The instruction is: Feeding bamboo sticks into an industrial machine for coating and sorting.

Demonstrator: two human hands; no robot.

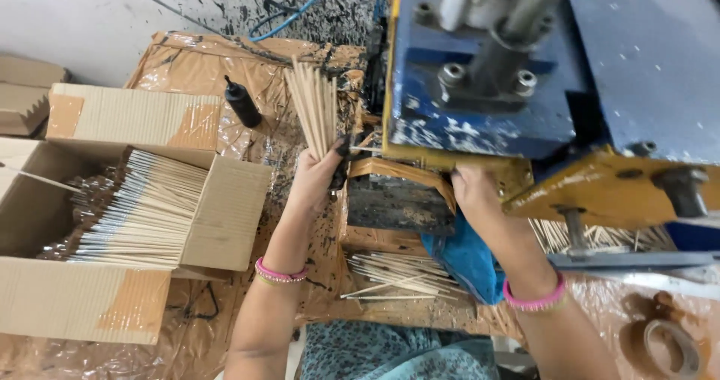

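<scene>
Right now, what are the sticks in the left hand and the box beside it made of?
Sticks in the left hand: pale, matte, thin and straight, likely bamboo or wood. Box: brown corrugated cardboard, matte, fluted flap edges, glossy tape patches.

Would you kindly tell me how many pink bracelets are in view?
2: one pink bracelet on the left wrist, another on the right wrist. None seems hidden.
</scene>
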